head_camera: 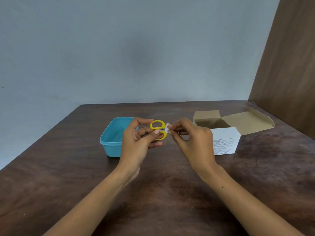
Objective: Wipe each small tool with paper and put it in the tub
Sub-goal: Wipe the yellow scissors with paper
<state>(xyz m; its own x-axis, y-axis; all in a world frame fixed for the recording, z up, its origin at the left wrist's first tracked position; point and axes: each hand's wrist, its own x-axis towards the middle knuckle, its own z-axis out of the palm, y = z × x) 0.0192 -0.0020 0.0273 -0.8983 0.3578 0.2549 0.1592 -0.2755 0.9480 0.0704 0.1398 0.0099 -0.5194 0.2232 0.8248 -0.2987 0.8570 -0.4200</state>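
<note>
We see a dark wooden table [170, 193] with a mottled, faintly sheened finish. The tub [110, 143] looks like smooth turquoise plastic. The scissors [157, 127] have glossy yellow plastic handles. The box [225, 138] is matt cardboard, white outside, raw brown inside. The paper [167, 128] looks white and soft.

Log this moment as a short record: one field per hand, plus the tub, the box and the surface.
left hand: the left hand holds the yellow scissors by the handles
right hand: the right hand pinches a small white paper against the scissors
tub: the blue tub, open, behind the left hand; contents not visible
box: the white cardboard box, flaps open, to the right
surface: the dark wooden table
</note>
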